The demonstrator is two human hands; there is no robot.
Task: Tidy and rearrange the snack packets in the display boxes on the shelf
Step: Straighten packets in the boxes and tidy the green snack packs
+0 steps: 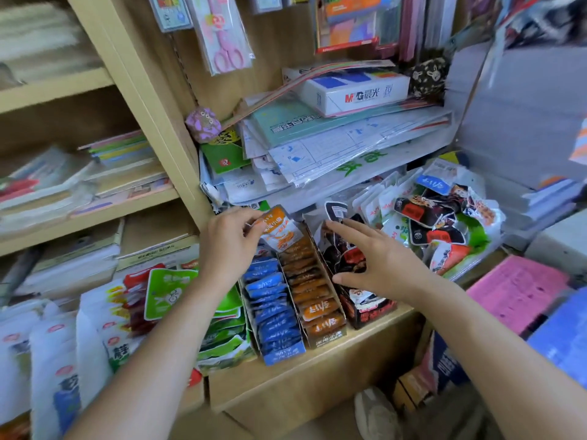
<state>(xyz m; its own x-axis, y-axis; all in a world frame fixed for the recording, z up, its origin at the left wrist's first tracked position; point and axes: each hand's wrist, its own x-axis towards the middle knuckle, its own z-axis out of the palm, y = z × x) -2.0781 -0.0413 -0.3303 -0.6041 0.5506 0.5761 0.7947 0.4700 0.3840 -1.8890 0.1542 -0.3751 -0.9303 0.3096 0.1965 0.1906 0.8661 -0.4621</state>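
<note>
Fingers (246,215) of the left hand (227,249) are curled and pinch a small orange-and-white packet (281,231). It is a glossy, crinkled foil pouch, held tilted just above the back end of the orange row.

At the far left of the pale wooden shelf (333,357), tall white plastic bags (54,354) stand slumped, soft and shiny. Beside them, flat green packets (224,338) lie in a loose, overlapping pile.

Next come three narrow cardboard display boxes, side by side and touching. The blue box (279,325) is packed with blue pouches standing on edge in a tight row. The orange box (317,300) is filled the same way with orange pouches. The black box (368,309) holds dark red-and-black packets that sit unevenly.

Over the black box hovers the right hand (381,265), its fingers (344,231) straight and spread apart, gripping nothing. Whether the fingertips touch the packets is unclear.

Further right, a jumbled heap of loose packets (441,223) in white, black, red and green lies crumpled and shiny toward the back of the shelf. At the far right lies a stack of matte pink paper (514,290).
</note>
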